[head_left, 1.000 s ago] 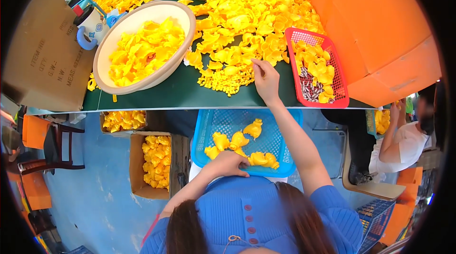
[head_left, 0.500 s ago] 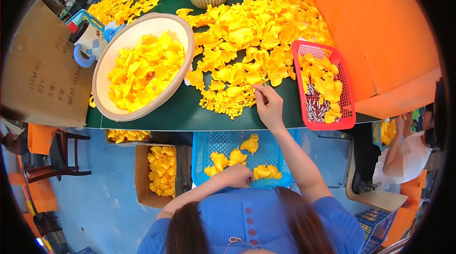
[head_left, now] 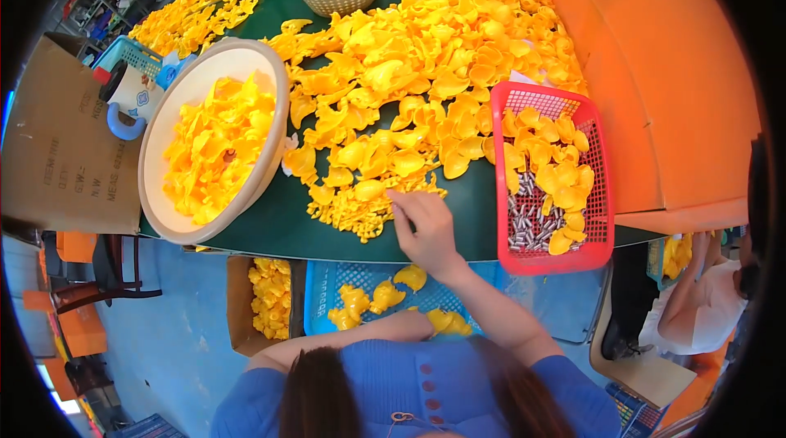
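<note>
Yellow plastic fills most of the table (head_left: 385,250), and the red basket (head_left: 550,264) stands at its near edge. To the left of this basket, the right hand (head_left: 426,232) reaches to a heap of small yellow pieces (head_left: 352,213); its thumb and forefinger are narrow, close together, but I cannot tell if a piece is between them. Lower than the basket and to its left, the left hand (head_left: 412,324) lies over the blue tray (head_left: 314,295), near some yellow figures (head_left: 386,296); its fingers are too unclear, so I cannot tell what they hold. One figure is partly cut off by the table edge, and the right forearm hides some of the tray. Inside the basket, curved yellow shells (head_left: 565,184) partly cover silver cylinders (head_left: 524,229). More loose yellow parts (head_left: 458,37) spread behind the basket and to its left, overlapping so much that single shapes are difficult to separate. Far left of the basket, the pale basin (head_left: 154,192) contains yellow parts too. Right of the basket, an orange box (head_left: 655,94) is cut off above.
</note>
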{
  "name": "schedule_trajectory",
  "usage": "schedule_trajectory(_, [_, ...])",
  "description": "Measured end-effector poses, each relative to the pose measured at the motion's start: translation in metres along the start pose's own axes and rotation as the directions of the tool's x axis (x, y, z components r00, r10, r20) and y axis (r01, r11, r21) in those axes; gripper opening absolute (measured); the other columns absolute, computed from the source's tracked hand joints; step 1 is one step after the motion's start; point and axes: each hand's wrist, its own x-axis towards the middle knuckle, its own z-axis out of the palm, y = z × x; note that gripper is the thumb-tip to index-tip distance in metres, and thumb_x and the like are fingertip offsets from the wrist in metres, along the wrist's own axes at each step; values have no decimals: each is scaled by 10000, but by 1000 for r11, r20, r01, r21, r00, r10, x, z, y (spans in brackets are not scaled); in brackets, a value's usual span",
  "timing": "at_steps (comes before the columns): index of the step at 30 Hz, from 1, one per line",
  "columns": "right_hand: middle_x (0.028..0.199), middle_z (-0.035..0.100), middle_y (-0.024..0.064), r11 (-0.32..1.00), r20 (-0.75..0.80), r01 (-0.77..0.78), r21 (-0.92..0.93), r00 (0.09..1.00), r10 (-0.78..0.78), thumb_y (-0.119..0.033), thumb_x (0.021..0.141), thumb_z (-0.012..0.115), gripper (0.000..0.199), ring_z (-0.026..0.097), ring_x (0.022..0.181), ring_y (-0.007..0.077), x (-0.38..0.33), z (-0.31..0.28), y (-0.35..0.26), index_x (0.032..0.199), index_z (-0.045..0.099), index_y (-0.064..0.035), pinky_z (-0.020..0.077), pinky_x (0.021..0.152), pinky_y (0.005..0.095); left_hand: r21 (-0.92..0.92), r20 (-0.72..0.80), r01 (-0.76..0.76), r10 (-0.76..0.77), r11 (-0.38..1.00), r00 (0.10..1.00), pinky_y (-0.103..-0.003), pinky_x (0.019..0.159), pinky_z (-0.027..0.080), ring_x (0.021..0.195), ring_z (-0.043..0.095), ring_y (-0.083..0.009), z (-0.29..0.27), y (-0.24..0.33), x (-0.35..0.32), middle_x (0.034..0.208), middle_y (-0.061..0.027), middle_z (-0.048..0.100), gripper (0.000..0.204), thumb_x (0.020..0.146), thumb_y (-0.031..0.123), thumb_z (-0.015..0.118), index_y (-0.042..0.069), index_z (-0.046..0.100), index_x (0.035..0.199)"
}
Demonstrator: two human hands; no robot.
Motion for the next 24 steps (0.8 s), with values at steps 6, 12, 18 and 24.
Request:
schedule_trajectory(6, [776, 611, 111, 1000, 17, 11, -20, 1000, -11, 7, 734, 623, 210, 581, 710, 271, 1, -6, 0, 940, 634, -36, 448, 638, 354, -80, 24, 66, -64, 995, 998, -456, 653, 471, 763, 610, -381, -12, 12, 7, 779, -227, 615, 240, 725, 221, 548, 2, 630, 780])
schedule_trajectory(12, [728, 585, 107, 1000, -18, 1, 5, 1000, -1, 2, 759, 601, 157, 573, 687, 272, -3, -5, -1, 911, 625, -24, 446, 624, 354, 46, -135, 79, -72, 996, 988, -461, 692, 486, 772, 610, -390, 16, 23, -7, 802, -225, 619, 222, 731, 195, 562, -1, 625, 813])
schedule_trajectory(18, [711, 577, 100, 995, -124, 84, -52, 988, -90, -6, 765, 599, 143, 568, 635, 264, -9, -1, -2, 903, 625, -34, 449, 571, 334, 176, -293, 94, -39, 980, 955, -449, 668, 487, 749, 610, -366, 51, 23, -35, 781, -184, 621, 299, 751, 282, 647, 15, 584, 869])
schedule_trajectory(24, [744, 599, 95, 981, -129, 147, -126, 978, -163, -20, 770, 601, 146, 593, 655, 259, -15, 0, -7, 911, 632, -45, 468, 562, 332, 325, -481, -72, 230, 943, 846, -397, 724, 508, 944, 579, -303, 72, 27, -72, 1025, -137, 580, 322, 779, 204, 617, 62, 555, 1062])
